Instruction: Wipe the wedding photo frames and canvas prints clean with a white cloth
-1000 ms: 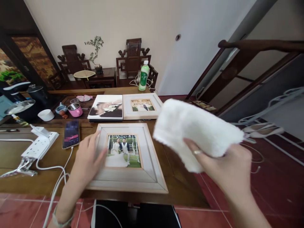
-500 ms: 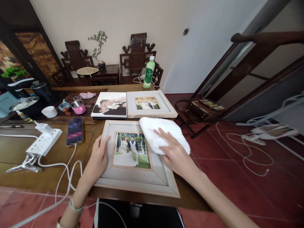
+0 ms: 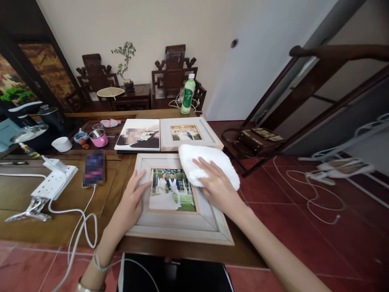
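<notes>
A framed photo (image 3: pixel 182 229) lies near the table's front edge, showing two people in wedding clothes inside a wide pale border. My left hand (image 3: pixel 130 202) rests on the frame's left side, fingers apart. A white fluffy cloth (image 3: pixel 223 162) covers the frame's upper right corner and hangs past its right side. My right hand (image 3: pixel 217 186) presses on this cloth from above, its fingers spread over it. Behind lie a second framed photo (image 3: pixel 209 132) and a white-edged photo panel (image 3: pixel 138 136), side by side.
On the left are a power strip (image 3: pixel 54 182) with white cables, a phone (image 3: pixel 94 168), a white cup (image 3: pixel 62 144) and a pink mug (image 3: pixel 99 138). A green bottle (image 3: pixel 188 95) stands at the table's back edge. A wooden chair (image 3: pixel 261 142) is on the right.
The near frame has shifted slightly right. My left hand has moved right, its fingers more spread and further onto the frame. My right hand and the cloth have moved slightly up and left.
</notes>
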Tool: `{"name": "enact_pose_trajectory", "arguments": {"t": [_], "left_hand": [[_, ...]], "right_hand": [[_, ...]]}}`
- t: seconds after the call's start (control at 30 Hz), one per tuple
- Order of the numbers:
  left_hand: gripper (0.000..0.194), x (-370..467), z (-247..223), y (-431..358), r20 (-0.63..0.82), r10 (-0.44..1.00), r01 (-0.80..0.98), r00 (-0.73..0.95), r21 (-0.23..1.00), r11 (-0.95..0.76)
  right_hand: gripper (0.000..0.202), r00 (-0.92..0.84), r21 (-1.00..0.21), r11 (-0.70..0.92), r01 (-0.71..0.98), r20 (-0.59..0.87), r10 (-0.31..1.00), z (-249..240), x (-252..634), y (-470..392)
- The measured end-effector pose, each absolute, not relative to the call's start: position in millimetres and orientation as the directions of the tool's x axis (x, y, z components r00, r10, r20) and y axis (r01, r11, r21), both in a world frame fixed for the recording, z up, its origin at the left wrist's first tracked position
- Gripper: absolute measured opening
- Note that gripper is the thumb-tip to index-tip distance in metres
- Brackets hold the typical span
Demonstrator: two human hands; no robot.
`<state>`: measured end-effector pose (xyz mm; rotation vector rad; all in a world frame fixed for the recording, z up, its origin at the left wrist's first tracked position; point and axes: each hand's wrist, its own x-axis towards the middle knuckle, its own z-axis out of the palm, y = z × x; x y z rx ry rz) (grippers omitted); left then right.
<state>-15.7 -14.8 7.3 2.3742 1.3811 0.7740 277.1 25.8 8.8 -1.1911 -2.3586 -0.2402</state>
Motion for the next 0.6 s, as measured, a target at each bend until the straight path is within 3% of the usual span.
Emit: {"name": "enact_pose_trajectory", "arguments": {"t": [0.13, 0.33, 0.6], "left_hand": [[0.059, -11.5, 6.2, -12.6, 0.228, 0.895, 0.781, 0.383, 0.436, -0.446], [0.055, -7.9, 5.4, -12.1, 0.222, 0.915, 0.838, 0.336, 0.373, -0.398], [0.054, -15.9, 6.6, 1.0, 0.264, 0.883, 0.734, 0.388, 0.491, -0.469]], "right_hand": [[0.036, -0.419, -0.046, 0.535, 0.843, 0.567, 0.709, 8.3, 274.2, 33.6], [0.031, -0.52, 0.026, 0.557, 0.83, 0.397, 0.756, 11.0, 261.2, 40.2], [0.033, -0.536, 0.046, 0.561, 0.827, 0.366, 0.761, 7.5, 264.3, 37.9]]}}
